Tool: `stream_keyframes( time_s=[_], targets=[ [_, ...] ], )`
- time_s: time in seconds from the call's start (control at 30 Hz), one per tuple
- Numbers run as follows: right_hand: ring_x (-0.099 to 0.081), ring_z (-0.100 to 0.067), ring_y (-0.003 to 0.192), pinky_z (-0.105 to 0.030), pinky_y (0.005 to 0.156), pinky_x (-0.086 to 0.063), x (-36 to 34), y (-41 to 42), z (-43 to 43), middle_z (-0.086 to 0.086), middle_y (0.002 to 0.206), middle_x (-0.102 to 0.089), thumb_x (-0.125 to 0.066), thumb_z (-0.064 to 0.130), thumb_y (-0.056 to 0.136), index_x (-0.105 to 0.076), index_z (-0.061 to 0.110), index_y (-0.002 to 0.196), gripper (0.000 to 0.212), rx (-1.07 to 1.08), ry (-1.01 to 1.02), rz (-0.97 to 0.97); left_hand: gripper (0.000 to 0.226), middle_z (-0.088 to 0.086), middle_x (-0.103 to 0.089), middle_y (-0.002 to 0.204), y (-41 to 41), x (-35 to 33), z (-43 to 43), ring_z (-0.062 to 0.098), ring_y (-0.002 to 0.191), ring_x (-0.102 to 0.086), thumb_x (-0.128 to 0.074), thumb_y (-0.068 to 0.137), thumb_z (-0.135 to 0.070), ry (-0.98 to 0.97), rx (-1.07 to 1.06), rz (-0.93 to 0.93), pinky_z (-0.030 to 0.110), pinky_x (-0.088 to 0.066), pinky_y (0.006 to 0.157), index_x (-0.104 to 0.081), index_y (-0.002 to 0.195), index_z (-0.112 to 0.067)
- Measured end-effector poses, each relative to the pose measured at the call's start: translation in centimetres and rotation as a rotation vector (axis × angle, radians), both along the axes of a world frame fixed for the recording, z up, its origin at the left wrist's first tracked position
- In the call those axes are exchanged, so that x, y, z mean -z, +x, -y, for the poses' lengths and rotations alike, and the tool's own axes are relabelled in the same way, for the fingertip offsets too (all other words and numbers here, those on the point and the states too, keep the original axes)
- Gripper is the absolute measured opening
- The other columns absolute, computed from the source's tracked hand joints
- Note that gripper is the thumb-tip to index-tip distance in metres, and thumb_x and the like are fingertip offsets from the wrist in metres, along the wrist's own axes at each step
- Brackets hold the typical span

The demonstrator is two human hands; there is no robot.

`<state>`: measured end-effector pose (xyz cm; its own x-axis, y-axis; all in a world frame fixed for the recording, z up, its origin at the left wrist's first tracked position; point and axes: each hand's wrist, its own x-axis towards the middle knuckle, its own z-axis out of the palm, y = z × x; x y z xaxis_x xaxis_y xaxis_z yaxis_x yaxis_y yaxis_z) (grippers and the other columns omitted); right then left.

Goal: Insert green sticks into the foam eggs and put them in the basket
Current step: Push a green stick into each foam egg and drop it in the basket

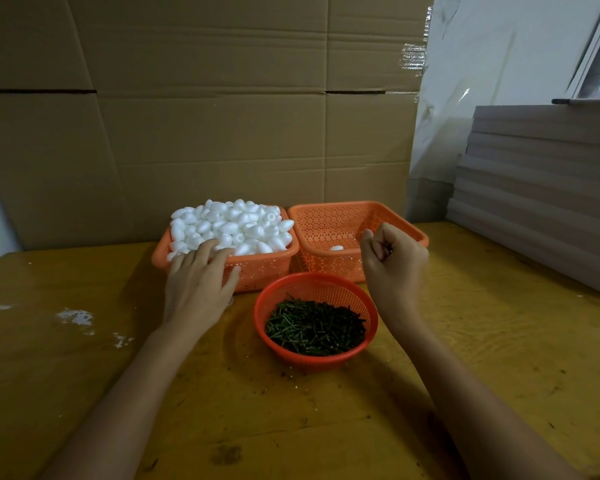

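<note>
Head view: on the bench (482, 341), the left hand (201, 282) rests, fingers spread, on foam eggs (232, 226) heaped in the left basket (264, 268). The right hand (392, 265) has its fingers curled above the right basket (326, 216); I cannot tell if they hold anything. Green sticks (316, 327) fill the round basket (312, 285) at the centre.

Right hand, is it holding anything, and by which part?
The right hand curls round something thin and dark, likely green sticks; where along them the grip sits is hidden. The left hand rests on the foam eggs.

Left hand (201, 282) spread flat; right hand (392, 261) curled, perhaps pinching.
</note>
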<state>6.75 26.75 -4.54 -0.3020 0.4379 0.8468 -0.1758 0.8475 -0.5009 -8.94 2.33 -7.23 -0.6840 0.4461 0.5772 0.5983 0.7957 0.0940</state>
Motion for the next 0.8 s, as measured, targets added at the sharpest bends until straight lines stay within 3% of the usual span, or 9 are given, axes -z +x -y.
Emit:
stream_keyframes(
  time_s=[0.3, 0.5, 0.8],
  targets=[
    [-0.041, -0.027, 0.051, -0.039, 0.049, -0.036, 0.03, 0.02, 0.09, -0.008, 0.055, -0.042, -0.066, -0.003, 0.093, -0.038, 0.005, 0.061, 0.043, -0.01, 0.01, 0.004, 0.036, 0.008, -0.055, 0.154, 0.21, -0.34, 0.1, 0.033, 0.132, -0.057, -0.061, 0.105, -0.027, 0.077, 0.023, 0.058, 0.049, -0.038, 0.111, -0.07, 0.134, -0.008],
    [-0.04, -0.029, 0.051, -0.046, 0.048, -0.039, 0.09, 0.07, 0.08, -0.008, 0.055, -0.041, -0.066, -0.003, 0.094, -0.036, 0.006, 0.061, 0.045, -0.018, 0.005, 0.004, 0.028, 0.007, -0.05, 0.16, 0.16, -0.51, 0.34, 0.034, 0.133, -0.056, -0.064, 0.104, -0.024, 0.137, 0.029, 0.082, 0.052, -0.044, 0.108, -0.075, 0.123, -0.006],
    [-0.04, -0.025, 0.051, -0.046, 0.049, -0.042, 0.17, -0.03, 0.13, -0.004, 0.056, -0.041, -0.067, -0.003, 0.094, -0.037, 0.008, 0.062, 0.045, -0.024, 0.016, 0.006, 0.034, 0.007, -0.05, 0.16, -0.53, -0.49, 0.62, 0.026, 0.147, -0.044, -0.058, 0.108, -0.02, 0.289, 0.117, 0.122, 0.047, -0.043, 0.114, -0.07, 0.135, -0.004]
  ],
)
